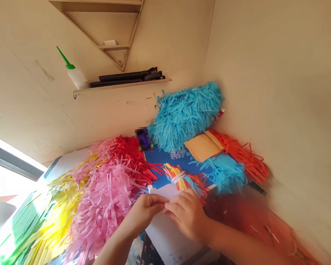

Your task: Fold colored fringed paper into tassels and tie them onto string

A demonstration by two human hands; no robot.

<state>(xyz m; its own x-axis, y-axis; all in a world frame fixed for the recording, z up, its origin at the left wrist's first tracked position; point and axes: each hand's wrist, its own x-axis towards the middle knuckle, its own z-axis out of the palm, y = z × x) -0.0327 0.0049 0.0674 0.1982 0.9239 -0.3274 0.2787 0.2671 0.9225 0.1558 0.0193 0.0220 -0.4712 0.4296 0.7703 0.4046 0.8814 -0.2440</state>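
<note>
White paper sits at the lower middle of the view, held over a larger white sheet. The left hand and right hand meet there, their fingers together and clamped on the paper's edge, seemingly to keep it steady. Pink tissue fringe, red tissue fringe and blue tissue fringe lie heaped beyond, apparently leaving the 2 hands room.

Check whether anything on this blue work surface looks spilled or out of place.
A small patch of pale, speckled bits lies scattered on the blue sheet, just below the large sky-blue paper fringe bundle. It looks spilled, though the bits are too small to identify.
</note>
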